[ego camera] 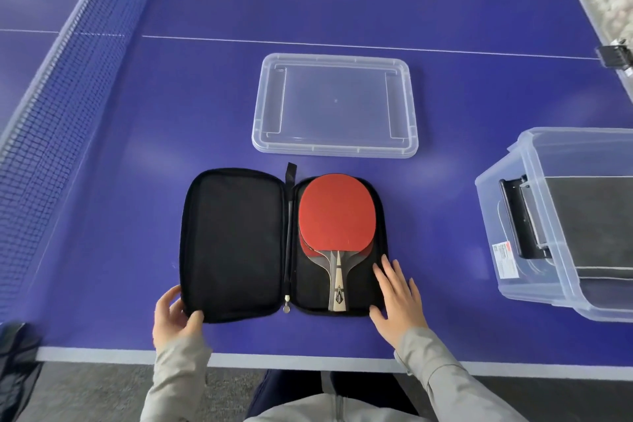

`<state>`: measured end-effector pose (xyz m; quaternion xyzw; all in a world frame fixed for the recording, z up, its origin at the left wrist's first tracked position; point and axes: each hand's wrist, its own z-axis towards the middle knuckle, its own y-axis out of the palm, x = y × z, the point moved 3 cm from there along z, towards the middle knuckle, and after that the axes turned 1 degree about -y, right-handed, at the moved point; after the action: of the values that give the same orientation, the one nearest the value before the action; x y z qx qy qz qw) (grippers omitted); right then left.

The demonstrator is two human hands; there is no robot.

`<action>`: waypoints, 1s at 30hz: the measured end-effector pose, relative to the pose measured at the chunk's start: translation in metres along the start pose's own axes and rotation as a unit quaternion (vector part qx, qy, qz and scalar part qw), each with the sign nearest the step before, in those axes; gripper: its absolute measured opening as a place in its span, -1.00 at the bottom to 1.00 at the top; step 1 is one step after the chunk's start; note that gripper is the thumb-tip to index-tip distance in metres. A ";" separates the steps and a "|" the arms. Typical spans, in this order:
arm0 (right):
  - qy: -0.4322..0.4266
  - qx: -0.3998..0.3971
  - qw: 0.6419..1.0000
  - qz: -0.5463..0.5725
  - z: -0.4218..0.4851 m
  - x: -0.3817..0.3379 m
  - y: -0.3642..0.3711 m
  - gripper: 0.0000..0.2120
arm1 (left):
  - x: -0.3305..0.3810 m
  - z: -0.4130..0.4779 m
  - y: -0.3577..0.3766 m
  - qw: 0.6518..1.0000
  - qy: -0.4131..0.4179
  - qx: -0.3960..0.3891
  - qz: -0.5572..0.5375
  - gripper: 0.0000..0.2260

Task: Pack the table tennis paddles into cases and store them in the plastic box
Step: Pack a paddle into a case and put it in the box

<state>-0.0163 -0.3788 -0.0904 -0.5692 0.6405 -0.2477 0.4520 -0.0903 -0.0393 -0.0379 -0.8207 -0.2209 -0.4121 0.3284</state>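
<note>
Open black paddle case (233, 243) lying flat near the front edge of the blue table tennis table (342, 3), with bare surface either side, between the net (44, 134) and the clear plastic box (493, 233). The left half is empty. The right half holds a red-faced paddle (337, 212), seemingly stacked on a second. The left hand (173, 315) grips the case's near-left corner; the right hand (397, 298) rests flat, fingers straight, at its near-right edge. The clear lid (334, 151) lies just beyond. The box contains a dark packed case (599, 226).
</note>
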 end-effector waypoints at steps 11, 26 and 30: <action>-0.031 0.241 0.906 0.346 -0.006 -0.051 -0.079 -0.76 | 0.063 -0.115 0.100 0.883 0.336 -0.304 0.121 -0.36; 0.197 0.130 0.898 0.372 0.032 -0.008 -0.061 -0.76 | 0.055 -0.020 0.135 0.963 -0.043 -0.245 0.104 -0.40; 0.211 0.114 0.883 0.404 0.033 -0.005 -0.052 -0.64 | 0.054 -0.009 0.157 0.950 -0.092 -0.278 0.110 -0.35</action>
<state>0.0383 -0.3794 -0.0617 -0.1398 0.8623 -0.2291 0.4295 0.0352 -0.1485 -0.0455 -0.9329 -0.0352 -0.3414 0.1094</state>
